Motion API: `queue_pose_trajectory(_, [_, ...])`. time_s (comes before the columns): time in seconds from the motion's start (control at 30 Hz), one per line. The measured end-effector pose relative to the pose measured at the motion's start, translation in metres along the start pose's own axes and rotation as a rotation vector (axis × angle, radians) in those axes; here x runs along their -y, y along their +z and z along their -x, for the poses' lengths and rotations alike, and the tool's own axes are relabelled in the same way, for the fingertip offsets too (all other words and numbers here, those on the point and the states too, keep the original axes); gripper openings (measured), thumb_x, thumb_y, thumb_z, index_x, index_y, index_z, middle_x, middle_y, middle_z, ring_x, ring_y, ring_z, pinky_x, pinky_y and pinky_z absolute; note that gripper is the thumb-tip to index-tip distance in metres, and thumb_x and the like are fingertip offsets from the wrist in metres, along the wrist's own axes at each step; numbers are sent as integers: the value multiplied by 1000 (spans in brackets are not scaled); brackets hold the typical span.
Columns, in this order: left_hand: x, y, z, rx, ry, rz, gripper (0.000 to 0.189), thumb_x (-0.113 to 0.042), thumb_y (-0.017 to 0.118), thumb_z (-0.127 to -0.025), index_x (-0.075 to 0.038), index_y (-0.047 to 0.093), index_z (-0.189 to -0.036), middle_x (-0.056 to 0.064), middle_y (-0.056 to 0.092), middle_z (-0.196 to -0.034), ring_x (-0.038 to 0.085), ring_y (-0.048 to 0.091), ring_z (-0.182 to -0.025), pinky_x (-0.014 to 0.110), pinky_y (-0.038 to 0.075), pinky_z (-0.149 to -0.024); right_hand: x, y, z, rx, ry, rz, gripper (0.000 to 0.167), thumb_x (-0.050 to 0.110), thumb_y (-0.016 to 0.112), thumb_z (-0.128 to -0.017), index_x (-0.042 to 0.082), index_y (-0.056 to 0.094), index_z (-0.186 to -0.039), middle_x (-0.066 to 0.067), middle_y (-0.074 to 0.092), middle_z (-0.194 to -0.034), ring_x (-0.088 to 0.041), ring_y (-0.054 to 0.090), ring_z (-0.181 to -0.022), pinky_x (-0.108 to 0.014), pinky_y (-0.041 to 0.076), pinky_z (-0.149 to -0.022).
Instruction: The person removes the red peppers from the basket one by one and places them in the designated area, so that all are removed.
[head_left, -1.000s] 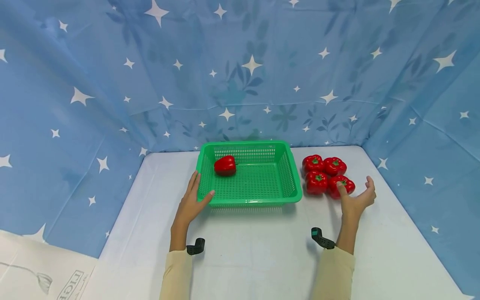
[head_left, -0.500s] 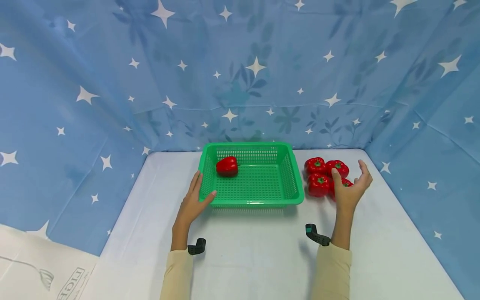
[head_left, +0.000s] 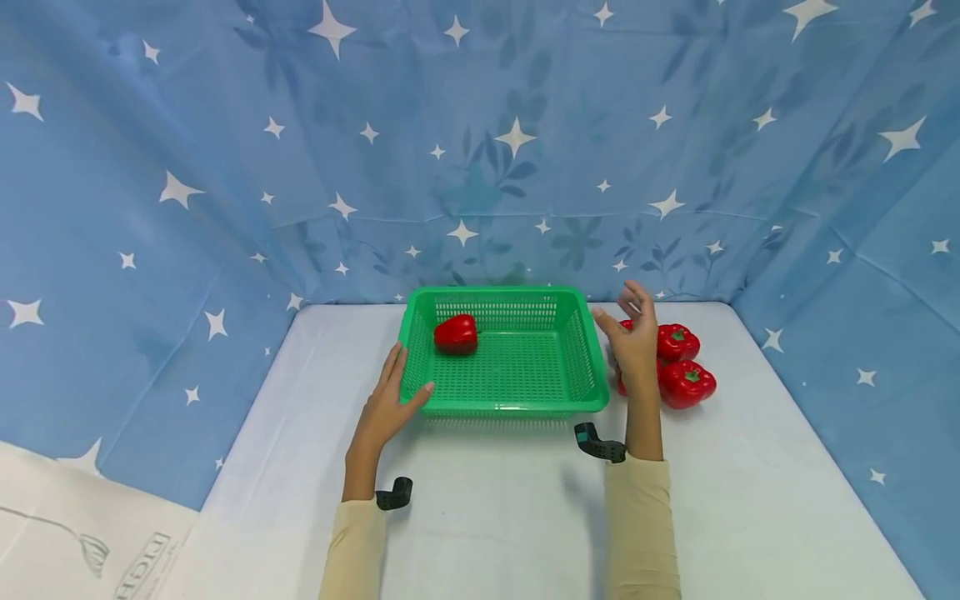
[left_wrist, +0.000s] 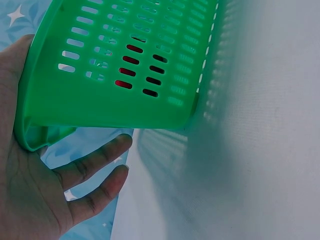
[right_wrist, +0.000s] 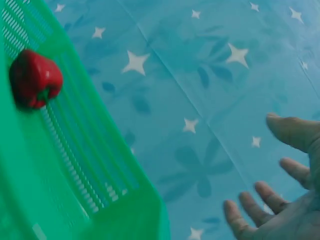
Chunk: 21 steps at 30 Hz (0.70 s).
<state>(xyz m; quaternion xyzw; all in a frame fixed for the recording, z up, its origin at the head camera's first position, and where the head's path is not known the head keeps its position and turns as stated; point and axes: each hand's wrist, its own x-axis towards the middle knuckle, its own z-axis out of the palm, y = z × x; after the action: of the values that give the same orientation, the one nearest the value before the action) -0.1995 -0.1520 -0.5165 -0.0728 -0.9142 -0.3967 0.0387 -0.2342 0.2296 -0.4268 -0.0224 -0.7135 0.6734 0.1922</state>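
In the head view a red bell pepper lies on its side inside the green plastic basket, towards the back left. My left hand rests at the basket's front left corner, thumb over the rim and fingers along the outer side; the left wrist view has those fingers stretched out and relaxed. Above the bell peppers right of the basket is my right hand, fingers spread and loosely bent, with nothing in it. It partly covers the left-hand peppers. A front pepper and a back pepper show plainly.
A white table lies under everything. Blue cloth with white stars hangs behind it and at both sides. A cream printed cloth shows at lower left. Each wrist wears a small black camera.
My right hand has moved left and away from me, from over the front right pepper to beside the basket's right rim. My left hand stays at the basket; the view has shifted slightly.
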Motion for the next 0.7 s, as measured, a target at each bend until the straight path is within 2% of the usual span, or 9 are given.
queue_pose_trajectory(0.13, [-1,0,0,6,0,-5,88,-62,54,-91,-22,13,-159,-7,3,-166,38,27,-147,71,34,-103,0,15,-9,164,43,25,68,12,68,-91,10,34,-150,-20,33,-152,-36,33,-144,-56,33,-114])
queue_pose_trajectory(0.27, [-2,-1,0,-4,-1,-6,88,-61,55,-91,-21,14,-158,-7,4,-166,37,26,-147,69,34,-104,-6,33,-19,302,108,41,67,19,66,-93,9,33,-151,-22,33,-151,-39,36,-141,-55,36,-112])
queue_pose_trajectory(0.5, [-1,0,0,-2,-1,5,88,-61,55,-92,-21,14,-158,-8,3,-166,37,26,-147,70,34,-104,-21,74,-38,495,323,118,68,25,67,-93,9,33,-150,-24,36,-150,-40,44,-134,-55,44,-105])
queue_pose_trajectory(0.7, [1,1,-1,-7,0,9,88,-61,55,-91,-20,15,-158,-6,4,-166,37,27,-147,70,35,-104,-32,106,-44,658,481,111,70,22,68,-92,9,31,-151,-21,41,-147,-39,39,-139,-58,38,-109])
